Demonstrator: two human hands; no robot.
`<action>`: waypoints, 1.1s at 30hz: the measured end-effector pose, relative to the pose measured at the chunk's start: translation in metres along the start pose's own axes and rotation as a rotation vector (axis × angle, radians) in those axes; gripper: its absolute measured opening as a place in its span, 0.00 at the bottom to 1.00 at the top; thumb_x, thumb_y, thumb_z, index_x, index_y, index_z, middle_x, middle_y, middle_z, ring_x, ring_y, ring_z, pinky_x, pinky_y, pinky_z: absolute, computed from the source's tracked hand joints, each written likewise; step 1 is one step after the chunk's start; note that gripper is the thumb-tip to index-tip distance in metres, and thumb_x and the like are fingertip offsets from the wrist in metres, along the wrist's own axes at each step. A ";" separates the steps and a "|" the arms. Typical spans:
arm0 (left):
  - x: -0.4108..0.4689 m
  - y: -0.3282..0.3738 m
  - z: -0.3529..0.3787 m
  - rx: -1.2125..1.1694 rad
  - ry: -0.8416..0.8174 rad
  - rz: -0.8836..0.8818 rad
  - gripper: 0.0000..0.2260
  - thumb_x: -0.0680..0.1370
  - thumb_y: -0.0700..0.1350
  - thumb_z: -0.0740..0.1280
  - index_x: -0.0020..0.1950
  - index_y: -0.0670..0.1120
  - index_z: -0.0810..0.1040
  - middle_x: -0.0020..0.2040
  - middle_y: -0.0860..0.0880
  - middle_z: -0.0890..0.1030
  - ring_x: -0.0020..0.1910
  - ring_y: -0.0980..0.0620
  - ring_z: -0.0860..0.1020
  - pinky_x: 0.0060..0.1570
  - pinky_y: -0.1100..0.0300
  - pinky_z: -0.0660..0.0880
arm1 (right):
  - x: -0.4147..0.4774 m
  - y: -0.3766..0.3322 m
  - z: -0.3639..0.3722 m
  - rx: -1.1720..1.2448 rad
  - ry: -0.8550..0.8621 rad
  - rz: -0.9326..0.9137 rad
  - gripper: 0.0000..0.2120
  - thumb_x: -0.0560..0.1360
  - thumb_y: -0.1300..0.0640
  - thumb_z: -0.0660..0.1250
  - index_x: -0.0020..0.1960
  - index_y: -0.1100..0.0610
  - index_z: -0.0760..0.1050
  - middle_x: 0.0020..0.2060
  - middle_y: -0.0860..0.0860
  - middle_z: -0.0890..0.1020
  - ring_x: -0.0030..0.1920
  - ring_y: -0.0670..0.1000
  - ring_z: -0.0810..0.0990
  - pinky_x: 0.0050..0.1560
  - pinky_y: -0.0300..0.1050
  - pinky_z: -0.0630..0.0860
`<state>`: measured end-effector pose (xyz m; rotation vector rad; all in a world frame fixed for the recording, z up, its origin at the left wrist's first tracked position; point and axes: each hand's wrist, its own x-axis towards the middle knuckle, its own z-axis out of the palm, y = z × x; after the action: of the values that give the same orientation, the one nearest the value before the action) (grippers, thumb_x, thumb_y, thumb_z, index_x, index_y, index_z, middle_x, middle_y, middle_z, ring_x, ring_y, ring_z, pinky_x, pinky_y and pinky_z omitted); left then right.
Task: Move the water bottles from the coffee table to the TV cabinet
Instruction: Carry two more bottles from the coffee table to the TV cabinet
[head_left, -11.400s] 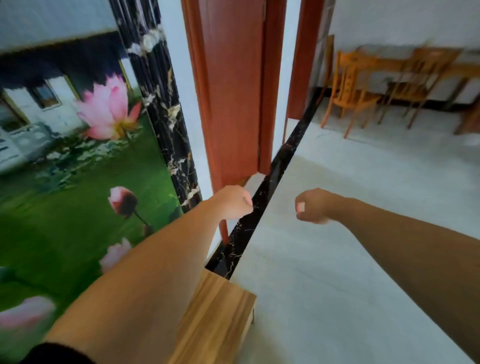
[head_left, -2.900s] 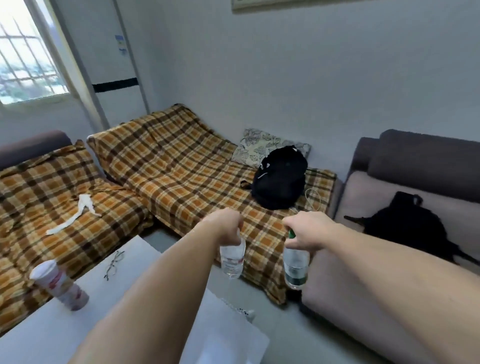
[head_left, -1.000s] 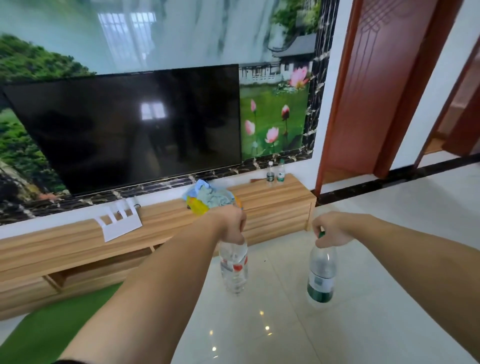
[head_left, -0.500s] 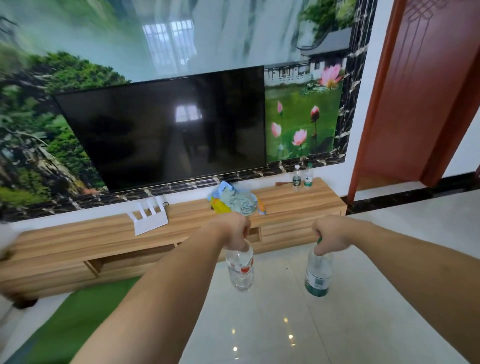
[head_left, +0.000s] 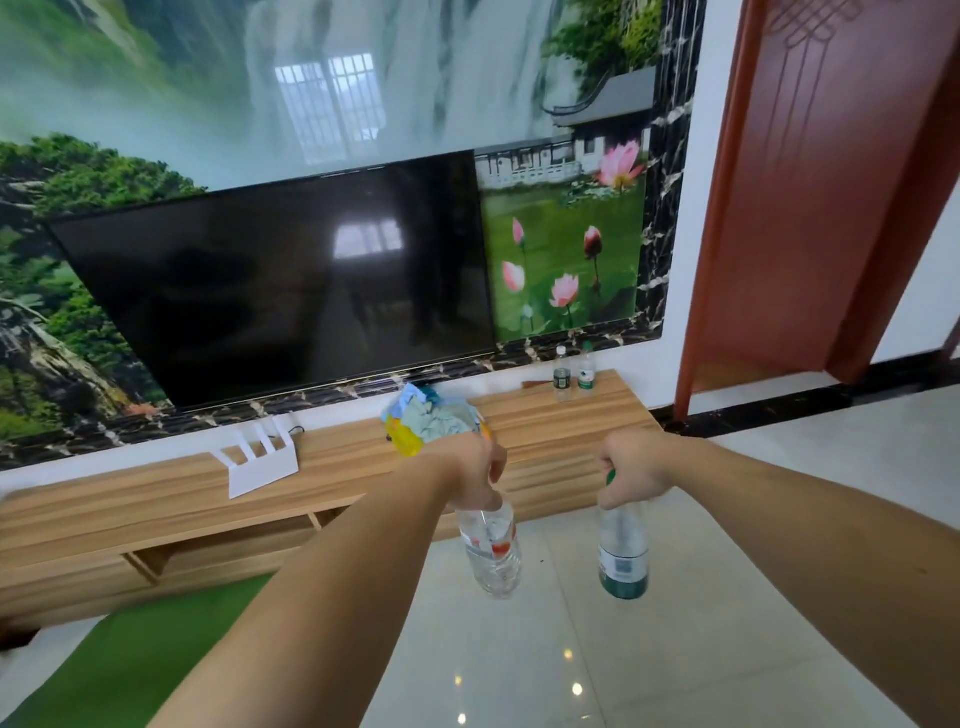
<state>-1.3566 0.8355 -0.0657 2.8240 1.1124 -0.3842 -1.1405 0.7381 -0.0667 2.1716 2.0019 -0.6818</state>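
My left hand (head_left: 480, 475) grips the top of a clear water bottle with a red label (head_left: 492, 551), which hangs down over the floor. My right hand (head_left: 631, 470) holds a second water bottle with a green cap and green label (head_left: 622, 553) by its neck. Both hang in front of the long wooden TV cabinet (head_left: 156, 512). Two more small water bottles (head_left: 571, 371) stand upright on the cabinet's right end, close to the wall.
A black TV (head_left: 291, 291) hangs above the cabinet. On the cabinet lie a white router (head_left: 260, 460) and a crumpled blue and yellow cloth (head_left: 428, 423). A green mat (head_left: 119, 660) covers the floor at left. A red-brown door (head_left: 821, 182) stands at right.
The cabinet and TV have come nearer and shifted right in view. Both hands still carry their bottles, held slightly higher against the cabinet front.
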 end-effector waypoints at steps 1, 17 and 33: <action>0.009 0.007 -0.002 0.003 0.001 0.012 0.12 0.69 0.53 0.69 0.49 0.51 0.75 0.45 0.50 0.75 0.44 0.47 0.74 0.38 0.57 0.71 | 0.000 0.009 -0.002 -0.002 -0.001 -0.001 0.16 0.67 0.48 0.70 0.33 0.50 0.62 0.31 0.46 0.67 0.31 0.47 0.67 0.30 0.41 0.64; 0.181 0.067 -0.027 -0.064 0.084 0.233 0.11 0.68 0.54 0.66 0.47 0.53 0.72 0.46 0.48 0.77 0.44 0.46 0.75 0.39 0.53 0.74 | 0.036 0.124 -0.038 0.100 0.099 0.188 0.13 0.66 0.45 0.68 0.39 0.52 0.69 0.32 0.49 0.72 0.32 0.49 0.69 0.33 0.44 0.67; 0.400 -0.018 -0.063 -0.123 0.053 0.331 0.09 0.69 0.50 0.68 0.47 0.50 0.73 0.45 0.49 0.76 0.42 0.48 0.74 0.33 0.59 0.68 | 0.209 0.205 -0.124 -0.067 -0.014 0.414 0.11 0.68 0.47 0.68 0.41 0.52 0.69 0.37 0.48 0.73 0.35 0.47 0.70 0.34 0.41 0.68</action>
<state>-1.0745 1.1233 -0.1096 2.8495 0.6311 -0.2065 -0.9049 0.9516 -0.0826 2.4192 1.4684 -0.5563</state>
